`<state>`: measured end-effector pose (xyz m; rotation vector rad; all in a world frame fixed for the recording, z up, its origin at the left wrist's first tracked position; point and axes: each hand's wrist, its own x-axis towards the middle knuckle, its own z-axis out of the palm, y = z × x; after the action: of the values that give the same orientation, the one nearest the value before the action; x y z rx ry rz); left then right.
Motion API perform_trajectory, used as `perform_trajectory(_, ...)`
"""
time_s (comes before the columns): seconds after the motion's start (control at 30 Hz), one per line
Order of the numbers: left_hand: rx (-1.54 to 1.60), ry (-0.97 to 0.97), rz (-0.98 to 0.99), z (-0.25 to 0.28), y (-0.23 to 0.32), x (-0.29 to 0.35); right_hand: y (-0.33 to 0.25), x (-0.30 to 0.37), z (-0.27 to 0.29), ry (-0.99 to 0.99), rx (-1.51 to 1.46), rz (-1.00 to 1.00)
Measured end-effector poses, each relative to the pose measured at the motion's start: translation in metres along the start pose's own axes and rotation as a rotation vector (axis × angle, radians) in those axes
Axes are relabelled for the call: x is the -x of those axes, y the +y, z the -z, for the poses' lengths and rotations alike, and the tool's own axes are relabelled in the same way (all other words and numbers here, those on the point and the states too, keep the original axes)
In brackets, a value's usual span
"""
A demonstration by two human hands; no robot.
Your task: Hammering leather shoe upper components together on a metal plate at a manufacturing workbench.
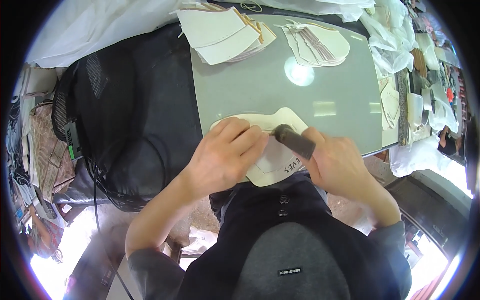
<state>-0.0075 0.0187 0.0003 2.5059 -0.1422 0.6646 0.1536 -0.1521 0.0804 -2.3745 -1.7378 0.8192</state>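
Observation:
On the grey-green tabletop, close to my body, lies a cream curved flat piece with dark handwriting on it. A paler panel rests on its middle. My left hand is closed, its curled fingers pressed together at the upper left edge of the pieces; the fingertips are partly hidden. In my right hand is a dark brown cylindrical tool, gripped between thumb and fingers. Its rounded end sits over the upper part of the pieces, near the left fingertips. The tool's exact kind is not clear.
Two stacks of white cut panels, one left and one right, lie at the table's far side. A black padded surface with a bag and cables adjoins on the left. Plastic sheeting lines the back. At far left, another person's arm shows.

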Motion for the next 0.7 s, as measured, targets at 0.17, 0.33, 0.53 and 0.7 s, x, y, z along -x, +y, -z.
perform_trajectory(0.17,0.023,-0.024,0.026,0.003,-0.002,0.000,-0.003,0.001,-0.006,0.063,0.046,0.023)
perform_trajectory(0.33,0.003,0.012,-0.004,0.005,-0.008,0.006,0.000,0.000,-0.010,0.052,-0.002,-0.029)
perform_trajectory(0.53,-0.010,0.022,-0.002,0.004,-0.007,0.002,-0.008,0.001,-0.011,0.211,-0.171,0.036)
perform_trajectory(0.7,-0.038,0.009,0.042,0.004,-0.003,0.007,-0.013,-0.003,-0.010,0.174,-0.117,0.024)
